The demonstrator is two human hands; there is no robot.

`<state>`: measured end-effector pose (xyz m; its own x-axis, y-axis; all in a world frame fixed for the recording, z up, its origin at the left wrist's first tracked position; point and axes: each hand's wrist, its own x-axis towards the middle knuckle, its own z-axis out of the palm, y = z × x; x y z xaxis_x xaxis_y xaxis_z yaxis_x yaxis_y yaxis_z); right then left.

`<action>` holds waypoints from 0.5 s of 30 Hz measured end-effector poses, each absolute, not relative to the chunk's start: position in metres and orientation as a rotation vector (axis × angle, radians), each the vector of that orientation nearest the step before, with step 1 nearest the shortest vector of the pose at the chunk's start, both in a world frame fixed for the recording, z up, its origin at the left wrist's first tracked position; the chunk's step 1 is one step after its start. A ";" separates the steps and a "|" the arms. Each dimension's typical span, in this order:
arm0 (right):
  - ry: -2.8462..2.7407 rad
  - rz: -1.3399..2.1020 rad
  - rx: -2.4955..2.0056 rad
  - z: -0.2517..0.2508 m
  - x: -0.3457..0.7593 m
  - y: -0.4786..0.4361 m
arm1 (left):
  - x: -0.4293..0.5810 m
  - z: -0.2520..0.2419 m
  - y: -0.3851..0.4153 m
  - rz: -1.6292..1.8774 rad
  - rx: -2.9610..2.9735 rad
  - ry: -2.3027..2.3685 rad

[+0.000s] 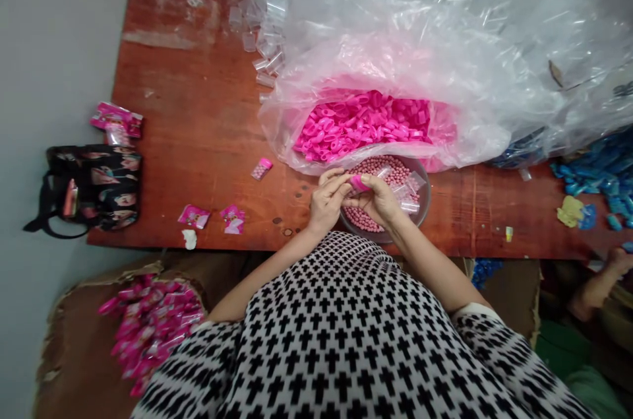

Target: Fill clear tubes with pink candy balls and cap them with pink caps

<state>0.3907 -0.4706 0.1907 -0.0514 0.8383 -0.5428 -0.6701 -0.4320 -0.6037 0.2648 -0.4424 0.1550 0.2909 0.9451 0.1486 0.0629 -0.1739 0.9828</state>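
My left hand [327, 198] and my right hand [378, 201] meet over a round bowl [424, 208] of small pink beads. Both pinch one small pink cap with a clear tube [359, 184] between the fingertips. Several small clear tubes [410, 198] lie on the beads in the bowl. Just behind the bowl a clear plastic bag [346, 63] lies open and holds a heap of pink caps [363, 123].
A red-brown wooden table [198, 128] carries one finished pink tube [261, 168], pink wrappers [194, 216], clear tubes [264, 43] at the back and blue pieces [601, 175] at right. A black bag [93, 187] hangs left. A sack of pink packets [151, 323] sits lower left. Another person's hand [618, 264] shows at right.
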 end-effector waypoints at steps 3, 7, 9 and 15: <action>-0.112 1.630 -1.038 0.189 0.380 -0.470 | 0.266 0.159 -0.442 1.094 1.507 0.971; -0.158 1.582 -1.092 0.187 0.375 -0.469 | 0.266 0.160 -0.440 1.049 1.415 0.997; -0.255 1.538 -1.143 0.186 0.374 -0.470 | 0.266 0.161 -0.441 1.030 1.350 1.008; -0.520 1.254 -1.354 0.181 0.370 -0.474 | 0.271 0.165 -0.444 1.022 1.246 0.978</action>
